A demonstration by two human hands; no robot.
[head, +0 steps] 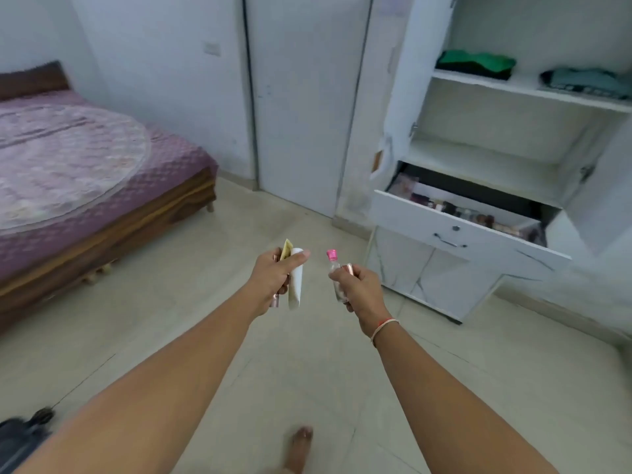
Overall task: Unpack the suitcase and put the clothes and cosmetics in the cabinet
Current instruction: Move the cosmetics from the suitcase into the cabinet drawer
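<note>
Right now both hands are held out over the floor [239,336], and both are full. The left hand [273,280] has its fingers wrapped around a white tube [297,285], with the thumb lying across the top of it. A yellow packet [286,248] sticks up above those fingers, and a small pink-gold stick [275,300] pokes out below them. The right hand [359,285] has its fingers curled around a little clear bottle with a pink cap [331,255] — the cap stands up above the fingers. A second pink-gold stick [349,267] shows just beside the thumb.

Past the fingertips, ahead and to the right, stands the white cabinet [427,268]. Its drawer [458,234] is pulled out, and small makeup things sit in a row inside. Folded clothes — a green pile [478,63] and a grey-green pile [584,82] — lie on a shelf higher up. A bed [85,172] with a purple cover is off to the left of the left hand.
</note>
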